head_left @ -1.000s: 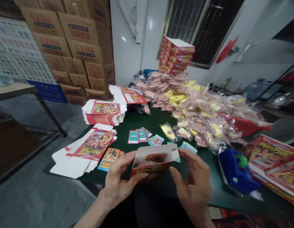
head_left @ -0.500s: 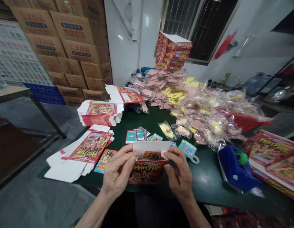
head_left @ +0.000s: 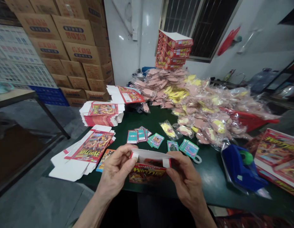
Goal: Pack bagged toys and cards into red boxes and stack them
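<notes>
Between both hands I hold a small red printed cardboard box (head_left: pixel 148 173) at the table's front edge, its top open and a white flap standing up at the back. My left hand (head_left: pixel 119 169) pinches the box's left top corner, thumb on the side flap. My right hand (head_left: pixel 183 175) grips the right top corner, thumb against the front. Just beyond lie teal cards (head_left: pixel 137 135), green-edged cards (head_left: pixel 155 140) and another green card group (head_left: pixel 189 148) beside a white ring. An orange card (head_left: pixel 106 158) sits partly behind my left hand.
Flattened boxes (head_left: pixel 89 147) and a stack of them (head_left: pixel 101 114) lie at the left. Bagged pink and yellow pieces (head_left: pixel 180 95) are heaped at the back. A blue tape dispenser (head_left: pixel 242 171) and red display boxes (head_left: pixel 277 155) stand right.
The white back flap has tipped back and the small side flaps now show at the box's open top. My right hand has closed in on the box's right corner.
</notes>
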{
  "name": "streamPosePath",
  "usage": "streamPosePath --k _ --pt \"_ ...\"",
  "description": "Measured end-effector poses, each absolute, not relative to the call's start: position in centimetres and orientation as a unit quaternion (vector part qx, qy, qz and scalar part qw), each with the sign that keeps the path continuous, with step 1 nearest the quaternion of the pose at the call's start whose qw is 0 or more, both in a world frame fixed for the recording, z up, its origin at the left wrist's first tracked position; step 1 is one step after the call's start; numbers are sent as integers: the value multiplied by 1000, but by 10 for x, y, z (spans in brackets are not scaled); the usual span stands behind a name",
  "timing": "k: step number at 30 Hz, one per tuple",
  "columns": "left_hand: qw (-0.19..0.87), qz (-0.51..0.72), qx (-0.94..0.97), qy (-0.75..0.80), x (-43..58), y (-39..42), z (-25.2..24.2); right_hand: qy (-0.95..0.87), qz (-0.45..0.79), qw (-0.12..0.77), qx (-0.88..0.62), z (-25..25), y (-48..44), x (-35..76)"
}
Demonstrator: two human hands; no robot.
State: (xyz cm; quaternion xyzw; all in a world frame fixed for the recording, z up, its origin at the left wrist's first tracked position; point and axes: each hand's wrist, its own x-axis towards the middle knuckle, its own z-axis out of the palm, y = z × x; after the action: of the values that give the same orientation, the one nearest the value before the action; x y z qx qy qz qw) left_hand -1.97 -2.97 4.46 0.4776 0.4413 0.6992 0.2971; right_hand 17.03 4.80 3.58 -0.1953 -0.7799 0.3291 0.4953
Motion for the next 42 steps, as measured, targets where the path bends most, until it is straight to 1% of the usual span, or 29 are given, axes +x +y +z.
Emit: streamPosePath --k 2,4,6,10,12,14,16,18,20,25,29,31,34,38,42 --pt "263 712 504 412 -20 -29 44 -788 293 512 -177 35 47 169" --pt "255 714 519 395 -19 -29 42 -793 263 521 -174 34 44 170" --pt "278 712 513 390 -18 -29 40 -796 257 517 -182 33 41 172" --pt "333 731 487 343 -13 -32 40 -801 284 488 -201 33 38 176" --pt "339 723 485 356 -10 -34 44 -795 276 498 -210 35 37 174" --pt "317 694 500 409 -7 -36 50 -785 256 519 -222 37 37 170" --pt "270 649 539 465 -7 -37 56 -780 244 527 -234 40 36 166" --pt "222 605 590 486 -8 -37 62 -785 242 517 -240 45 34 163" --pt "203 588 617 481 -11 -37 64 -799 226 499 -249 49 32 163" --pt "267 654 558 435 -11 -34 55 -839 175 454 -242 59 28 161" --pt "318 722 492 369 -8 -30 46 -838 163 458 -247 60 23 156" --pt "346 733 470 350 -9 -28 47 -830 162 468 -258 61 21 154" --pt "389 716 466 346 -16 -27 54 -824 160 472 -271 61 19 153" --pt "385 658 534 365 -30 -25 60 -826 144 477 -264 60 16 152" --pt "344 666 562 350 -31 -23 51 -818 112 513 -236 48 15 147"
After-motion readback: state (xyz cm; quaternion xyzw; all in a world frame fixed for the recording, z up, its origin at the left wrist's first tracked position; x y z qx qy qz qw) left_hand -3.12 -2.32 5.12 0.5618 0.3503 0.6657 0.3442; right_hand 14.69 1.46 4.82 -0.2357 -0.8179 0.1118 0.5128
